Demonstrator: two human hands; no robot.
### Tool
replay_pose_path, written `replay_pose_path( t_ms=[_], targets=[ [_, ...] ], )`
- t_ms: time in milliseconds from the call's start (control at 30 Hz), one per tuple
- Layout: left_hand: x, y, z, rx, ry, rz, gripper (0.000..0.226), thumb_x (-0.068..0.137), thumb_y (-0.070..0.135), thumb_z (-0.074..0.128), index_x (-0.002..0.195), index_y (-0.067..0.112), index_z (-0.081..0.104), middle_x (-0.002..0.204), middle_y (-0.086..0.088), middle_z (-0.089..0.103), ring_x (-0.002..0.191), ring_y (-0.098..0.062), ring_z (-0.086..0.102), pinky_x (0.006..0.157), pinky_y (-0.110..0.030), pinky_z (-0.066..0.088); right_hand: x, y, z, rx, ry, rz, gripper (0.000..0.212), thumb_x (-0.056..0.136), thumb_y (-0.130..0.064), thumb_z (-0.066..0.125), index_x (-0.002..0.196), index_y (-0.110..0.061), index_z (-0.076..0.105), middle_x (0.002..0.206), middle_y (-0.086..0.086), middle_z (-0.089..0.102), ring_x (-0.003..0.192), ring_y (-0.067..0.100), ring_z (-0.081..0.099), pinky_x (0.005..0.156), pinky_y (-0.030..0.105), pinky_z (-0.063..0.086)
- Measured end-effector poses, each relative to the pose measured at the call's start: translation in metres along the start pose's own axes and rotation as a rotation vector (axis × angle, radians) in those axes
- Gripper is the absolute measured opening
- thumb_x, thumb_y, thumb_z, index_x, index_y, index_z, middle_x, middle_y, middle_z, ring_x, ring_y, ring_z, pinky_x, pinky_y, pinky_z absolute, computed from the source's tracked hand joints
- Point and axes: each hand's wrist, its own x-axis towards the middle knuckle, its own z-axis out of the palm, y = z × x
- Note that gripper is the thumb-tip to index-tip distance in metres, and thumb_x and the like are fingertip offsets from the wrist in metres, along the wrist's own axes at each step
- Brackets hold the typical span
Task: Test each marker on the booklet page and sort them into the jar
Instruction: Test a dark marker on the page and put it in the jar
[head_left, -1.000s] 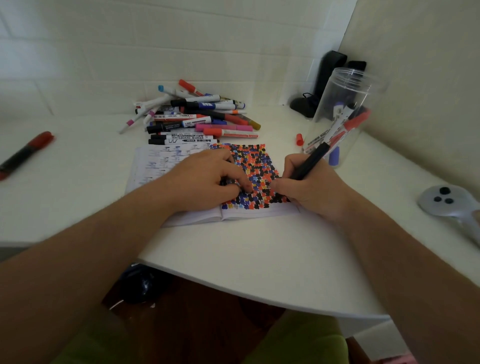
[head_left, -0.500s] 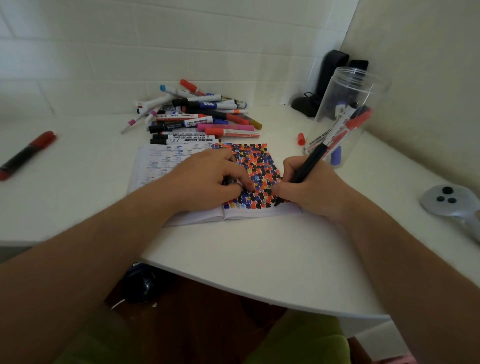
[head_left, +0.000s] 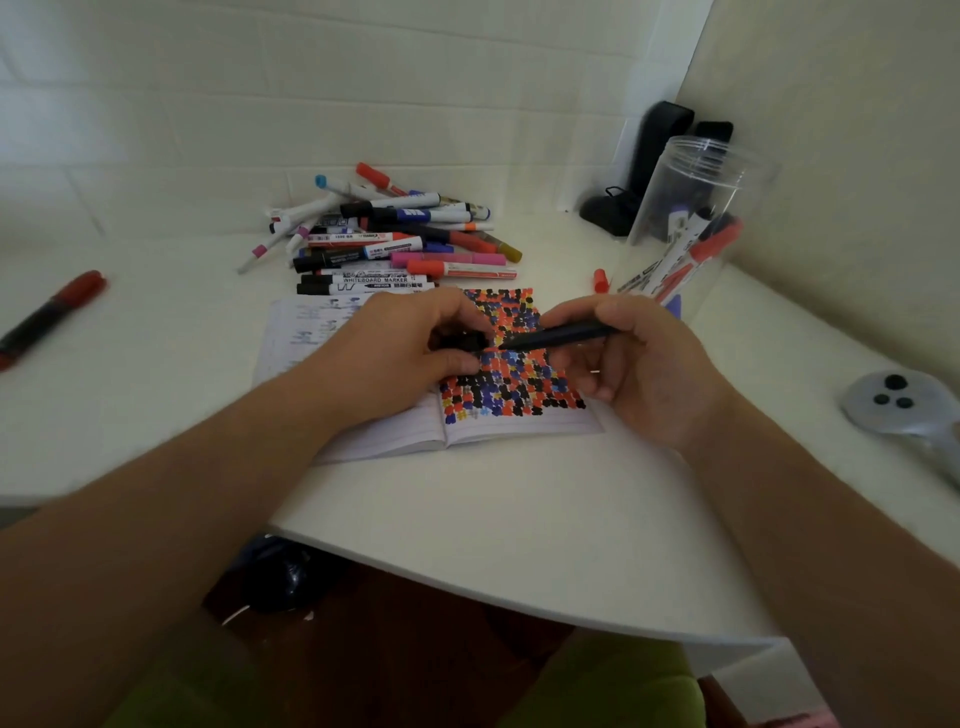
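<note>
— Capping comes next, we'd say: our right hand (head_left: 641, 364) has lifted the black marker (head_left: 558, 335) off the page and turned it level, tip toward our left hand (head_left: 410, 348).

— A moment ago that tip was down on the coloured patch, wasn't it?

— Yes. Now our right fingers are curled round the barrel, and our left pinches a small dark piece we take for the cap (head_left: 460, 340), just beside the tip but not yet on it.

— So this marker's test looks finished?

— We judge so. The booklet (head_left: 498, 415) lies open near the table's (head_left: 519, 519) front edge; the jar (head_left: 691, 218) stands at the back right corner with several markers already in it.

— And the rest?

— The marker pile (head_left: 395, 244) waits toward the back edge, beyond the booklet.
</note>
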Motion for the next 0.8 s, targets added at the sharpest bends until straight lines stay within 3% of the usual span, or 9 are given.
replay_pose_path(
  t_ms=[233, 400, 533, 700, 800],
  targets=[
    [0.0002, 0.001, -0.001, 0.025, 0.023, 0.021, 0.037, 0.081, 0.03, 0.085, 0.116, 0.037, 0.074, 0.092, 0.031, 0.063, 0.088, 0.021, 0.058, 0.078, 0.003, 0.04, 0.0029, 0.0024, 0.0043, -0.056, 0.065, 0.005, 0.015, 0.083, -0.019, 0.047, 0.092, -0.015, 0.058, 0.077, 0.018, 0.068, 0.051, 0.024, 0.048, 0.042, 0.024, 0.034],
    [-0.0002, 0.0025, -0.001, 0.048, 0.02, 0.03, 0.039, 0.081, 0.033, 0.085, 0.119, 0.038, 0.074, 0.094, 0.024, 0.067, 0.089, 0.017, 0.058, 0.08, -0.001, 0.04, 0.0033, 0.0025, 0.0066, -0.111, 0.083, -0.013, 0.006, 0.088, -0.019, 0.052, 0.088, -0.017, 0.057, 0.084, 0.021, 0.071, 0.051, 0.026, 0.05, 0.042, 0.023, 0.034],
    [-0.0005, 0.0026, -0.0011, 0.049, 0.036, 0.029, 0.038, 0.082, 0.037, 0.084, 0.118, 0.037, 0.074, 0.095, 0.024, 0.068, 0.088, 0.019, 0.058, 0.078, 0.0, 0.039, 0.002, 0.0027, 0.0092, -0.203, 0.103, -0.024, 0.013, 0.104, -0.017, 0.056, 0.092, -0.013, 0.06, 0.087, 0.018, 0.074, 0.054, 0.026, 0.05, 0.042, 0.023, 0.037],
    [-0.0006, 0.0037, -0.0018, 0.024, 0.048, 0.008, 0.034, 0.083, 0.04, 0.082, 0.116, 0.038, 0.074, 0.099, 0.021, 0.071, 0.093, 0.012, 0.06, 0.082, -0.009, 0.045, 0.0023, 0.0052, 0.009, -0.307, 0.122, -0.071, 0.006, 0.101, -0.015, 0.063, 0.1, -0.011, 0.067, 0.085, 0.011, 0.075, 0.057, 0.023, 0.055, 0.046, 0.023, 0.044],
    [-0.0002, 0.002, -0.0015, -0.006, 0.059, -0.023, 0.035, 0.082, 0.037, 0.083, 0.116, 0.039, 0.075, 0.097, 0.024, 0.07, 0.094, 0.013, 0.061, 0.082, -0.004, 0.042, 0.0027, 0.0066, 0.0068, -0.378, 0.142, -0.108, 0.007, 0.099, -0.017, 0.066, 0.099, -0.011, 0.07, 0.08, 0.007, 0.073, 0.063, 0.021, 0.059, 0.053, 0.024, 0.049]
  ],
)
